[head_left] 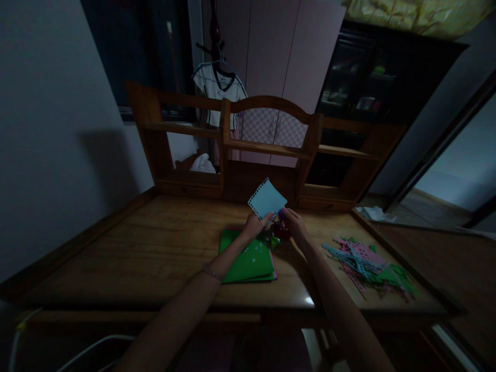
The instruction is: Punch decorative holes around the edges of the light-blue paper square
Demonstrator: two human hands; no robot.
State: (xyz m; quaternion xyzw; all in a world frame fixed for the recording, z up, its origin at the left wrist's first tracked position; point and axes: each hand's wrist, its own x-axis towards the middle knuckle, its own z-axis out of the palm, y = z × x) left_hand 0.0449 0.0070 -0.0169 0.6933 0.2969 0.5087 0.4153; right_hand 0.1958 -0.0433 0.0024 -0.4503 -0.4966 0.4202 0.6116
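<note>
My left hand [254, 226] pinches the lower edge of a light blue paper sheet [267, 199] with a punched, dotted border, holding it up above the wooden desk [155, 248]. My right hand [293, 222] is closed at the sheet's lower right corner around a dark red tool [281, 232] that I cannot make out clearly. Under both hands lies a stack of green paper [248, 261] with small pale dots on it and a pink sheet edge showing beneath.
A pile of pink, blue and green paper strips [364, 263] lies on the desk's right side. A wooden shelf hutch [267, 150] stands along the back edge. A white shirt [219, 88] hangs behind it. The room is dim.
</note>
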